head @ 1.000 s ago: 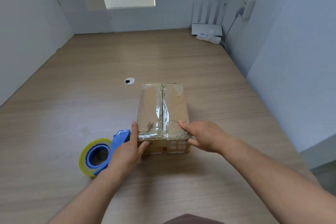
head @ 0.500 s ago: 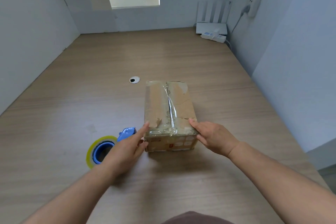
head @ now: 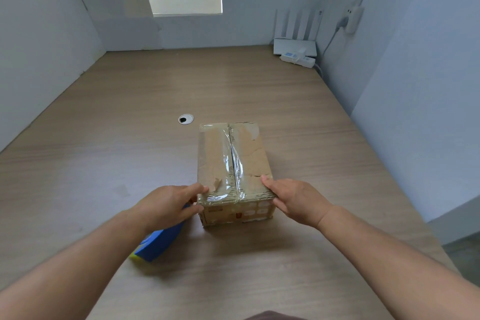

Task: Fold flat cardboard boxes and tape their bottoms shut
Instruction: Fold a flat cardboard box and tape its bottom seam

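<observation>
Cardboard box stands folded at the centre of the table, with tape applied along the seam. The left hand and right hand grip its near corners, thumbs on top. Remaining, probably: smoothing the tape ends.

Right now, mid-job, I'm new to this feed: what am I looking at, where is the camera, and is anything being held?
There is no machine here: a person works with two bare hands. The single picture comes from a wide-angle camera worn on the head, looking forward and down. On the wooden table stands a cardboard box, its upper face closed with clear tape along the middle seam. The left hand grips the box's near left corner, thumb on top; the right hand grips the near right corner the same way. A blue tape dispenser lies on the table beside the box, partly hidden under the left forearm; no hand holds it. Farther back are a round cable hole and a white power strip by the wall.
</observation>
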`<action>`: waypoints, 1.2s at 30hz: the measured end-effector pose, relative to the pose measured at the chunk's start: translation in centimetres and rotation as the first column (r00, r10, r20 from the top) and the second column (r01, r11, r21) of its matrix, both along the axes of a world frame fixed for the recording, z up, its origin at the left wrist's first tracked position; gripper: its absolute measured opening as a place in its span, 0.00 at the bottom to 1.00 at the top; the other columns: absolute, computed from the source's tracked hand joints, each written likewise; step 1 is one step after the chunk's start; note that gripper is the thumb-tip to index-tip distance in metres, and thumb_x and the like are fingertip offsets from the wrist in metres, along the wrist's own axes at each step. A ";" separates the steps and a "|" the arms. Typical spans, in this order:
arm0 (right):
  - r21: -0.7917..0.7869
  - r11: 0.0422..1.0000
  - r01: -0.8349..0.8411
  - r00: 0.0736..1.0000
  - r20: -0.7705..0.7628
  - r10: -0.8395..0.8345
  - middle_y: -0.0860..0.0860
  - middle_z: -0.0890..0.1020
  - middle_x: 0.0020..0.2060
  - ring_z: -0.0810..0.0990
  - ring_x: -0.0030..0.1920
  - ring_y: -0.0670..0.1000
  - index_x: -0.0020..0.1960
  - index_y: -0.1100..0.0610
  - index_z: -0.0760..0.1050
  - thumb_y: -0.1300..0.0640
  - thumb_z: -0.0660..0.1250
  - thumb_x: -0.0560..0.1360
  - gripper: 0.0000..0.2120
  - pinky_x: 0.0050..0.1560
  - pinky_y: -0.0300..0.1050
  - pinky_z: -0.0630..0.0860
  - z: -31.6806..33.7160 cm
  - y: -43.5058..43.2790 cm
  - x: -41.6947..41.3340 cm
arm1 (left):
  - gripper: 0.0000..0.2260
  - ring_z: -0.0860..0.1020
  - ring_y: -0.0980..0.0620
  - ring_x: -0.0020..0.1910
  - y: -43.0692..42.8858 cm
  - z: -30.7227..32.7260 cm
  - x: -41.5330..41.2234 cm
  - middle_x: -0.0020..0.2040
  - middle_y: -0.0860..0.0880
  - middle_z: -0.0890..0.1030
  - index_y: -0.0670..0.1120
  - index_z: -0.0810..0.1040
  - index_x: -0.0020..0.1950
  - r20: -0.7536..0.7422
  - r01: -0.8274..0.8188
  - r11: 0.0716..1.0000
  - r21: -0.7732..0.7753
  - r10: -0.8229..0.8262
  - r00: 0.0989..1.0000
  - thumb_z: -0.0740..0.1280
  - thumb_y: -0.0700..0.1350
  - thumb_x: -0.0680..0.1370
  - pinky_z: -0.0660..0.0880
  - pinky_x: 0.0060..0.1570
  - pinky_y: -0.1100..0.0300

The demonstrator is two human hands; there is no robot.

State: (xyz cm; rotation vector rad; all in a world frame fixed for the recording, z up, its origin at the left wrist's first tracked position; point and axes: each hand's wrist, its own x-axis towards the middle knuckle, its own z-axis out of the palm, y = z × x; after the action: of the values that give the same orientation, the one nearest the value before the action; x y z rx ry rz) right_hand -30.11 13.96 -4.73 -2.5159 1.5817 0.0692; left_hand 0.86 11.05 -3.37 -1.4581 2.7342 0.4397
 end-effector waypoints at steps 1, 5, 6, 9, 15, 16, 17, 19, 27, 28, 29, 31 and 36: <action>0.002 1.000 0.004 1.000 0.002 -0.004 0.53 0.73 0.65 0.71 0.63 0.54 0.78 0.54 0.49 0.53 0.56 0.81 0.29 0.61 0.47 0.68 0.0 0.0 0.0 | 0.20 0.78 0.52 0.54 -0.1 -0.1 -0.3 0.57 0.55 0.79 0.55 0.66 0.71 0.003 -0.007 1.000 -0.016 0.007 1.000 0.61 0.57 0.80 0.71 0.49 0.61; -0.011 1.000 0.015 1.000 0.020 -0.014 0.53 0.74 0.64 0.71 0.62 0.54 0.78 0.54 0.50 0.54 0.56 0.80 0.28 0.60 0.48 0.69 0.0 0.0 0.3 | 0.17 0.79 0.46 0.50 0.7 -1.2 -0.9 0.53 0.51 0.81 0.48 0.71 0.65 0.011 -0.023 0.989 -0.149 0.025 1.000 0.62 0.55 0.80 0.73 0.44 0.55; -0.017 1.000 0.016 1.000 0.021 -0.016 0.53 0.74 0.64 0.71 0.62 0.54 0.78 0.54 0.50 0.54 0.56 0.80 0.28 0.60 0.48 0.69 -0.1 0.1 0.3 | 0.15 0.80 0.45 0.47 1.0 -1.4 -1.1 0.50 0.49 0.82 0.46 0.73 0.62 -0.029 -0.035 0.982 -0.186 0.030 0.999 0.64 0.52 0.79 0.74 0.41 0.53; -0.041 0.999 0.019 0.999 0.040 -0.018 0.53 0.74 0.62 0.71 0.61 0.54 0.78 0.55 0.50 0.55 0.56 0.81 0.28 0.59 0.46 0.68 -0.6 0.2 0.4 | 0.12 0.79 0.44 0.29 2.1 -2.0 -1.3 0.34 0.46 0.81 0.44 0.77 0.48 -0.147 -0.075 0.932 -0.355 0.023 0.989 0.77 0.43 0.70 0.74 0.21 0.55; -0.053 0.997 0.050 0.991 0.130 -0.043 0.52 0.75 0.62 0.73 0.61 0.54 0.77 0.53 0.54 0.52 0.59 0.80 0.28 0.58 0.47 0.70 -0.8 0.6 0.2 | 0.14 0.81 0.43 0.34 4.1 -2.2 -1.7 0.38 0.45 0.83 0.48 0.76 0.58 -0.256 -0.265 0.930 -0.254 0.200 0.946 0.73 0.46 0.73 0.76 0.27 0.54; -0.052 0.996 0.068 0.990 0.127 -0.061 0.50 0.75 0.63 0.73 0.62 0.53 0.77 0.51 0.55 0.48 0.60 0.79 0.29 0.57 0.46 0.71 -0.7 0.6 0.1 | 0.15 0.82 0.43 0.40 4.3 -2.1 -1.7 0.45 0.45 0.83 0.47 0.79 0.59 -0.269 -0.301 0.925 -0.234 0.236 0.934 0.72 0.49 0.74 0.78 0.33 0.53; -0.049 0.995 0.088 0.990 0.119 -0.082 0.48 0.74 0.65 0.73 0.62 0.51 0.76 0.50 0.55 0.42 0.60 0.78 0.31 0.56 0.46 0.71 -0.6 0.7 0.1 | 0.18 0.81 0.44 0.46 4.5 -2.0 -1.7 0.51 0.45 0.82 0.47 0.80 0.60 -0.262 -0.323 0.915 -0.240 0.259 0.930 0.70 0.54 0.75 0.79 0.39 0.52; -0.041 0.991 0.129 0.986 0.109 -0.124 0.46 0.74 0.65 0.74 0.62 0.50 0.75 0.47 0.57 0.35 0.60 0.74 0.34 0.55 0.45 0.72 -0.6 0.6 0.2 | 0.25 0.78 0.43 0.58 4.6 -1.6 -2.4 0.62 0.43 0.78 0.45 0.79 0.62 -0.228 -0.317 0.908 -0.275 0.259 0.939 0.62 0.62 0.75 0.77 0.53 0.48; -0.066 0.985 0.160 0.982 0.113 -0.152 0.46 0.77 0.63 0.75 0.61 0.51 0.72 0.47 0.61 0.35 0.59 0.75 0.29 0.54 0.47 0.73 -0.7 0.3 0.5 | 0.21 0.65 0.40 0.70 3.6 -2.5 -5.4 0.71 0.41 0.67 0.56 0.73 0.69 -0.240 -0.336 0.930 -0.148 0.296 0.925 0.61 0.60 0.78 0.61 0.70 0.47; -0.078 0.985 0.152 0.983 0.117 -0.143 0.46 0.77 0.62 0.76 0.60 0.52 0.71 0.47 0.62 0.35 0.59 0.75 0.29 0.53 0.47 0.74 -0.7 0.2 0.6 | 0.21 0.62 0.41 0.72 3.6 -2.7 -5.2 0.73 0.42 0.65 0.59 0.71 0.70 -0.212 -0.330 0.935 -0.132 0.299 0.930 0.61 0.60 0.78 0.58 0.72 0.48; -0.092 0.985 0.146 0.984 0.119 -0.135 0.46 0.78 0.60 0.77 0.59 0.52 0.70 0.47 0.63 0.35 0.59 0.75 0.28 0.51 0.47 0.74 -0.6 0.1 0.8 | 0.22 0.59 0.43 0.74 3.5 -2.9 -4.9 0.75 0.43 0.62 0.62 0.68 0.71 -0.176 -0.322 0.940 -0.115 0.300 0.938 0.60 0.61 0.78 0.56 0.73 0.49; -0.122 0.982 0.142 0.985 0.120 -0.128 0.47 0.81 0.55 0.79 0.54 0.53 0.67 0.48 0.66 0.34 0.58 0.75 0.27 0.47 0.47 0.74 -0.6 -0.1 1.1 | 0.22 0.53 0.46 0.75 3.4 -2.9 -4.4 0.77 0.46 0.55 0.66 0.62 0.72 -0.112 -0.296 0.952 -0.082 0.286 0.952 0.57 0.64 0.78 0.51 0.74 0.49; -0.182 0.970 0.160 0.980 0.149 -0.133 0.46 0.82 0.51 0.80 0.50 0.53 0.64 0.48 0.68 0.30 0.57 0.72 0.28 0.43 0.46 0.73 -0.5 0.3 1.3 | 0.23 0.44 0.50 0.77 3.7 -1.6 -4.0 0.78 0.50 0.44 0.69 0.58 0.72 -0.086 -0.223 0.972 0.073 0.229 0.970 0.58 0.64 0.78 0.46 0.75 0.50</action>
State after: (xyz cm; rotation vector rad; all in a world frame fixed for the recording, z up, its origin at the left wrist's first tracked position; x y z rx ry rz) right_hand -28.81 14.23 -5.23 -2.4697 1.7898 -0.2817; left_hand -3.13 14.72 -4.92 -1.7843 2.6032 0.6091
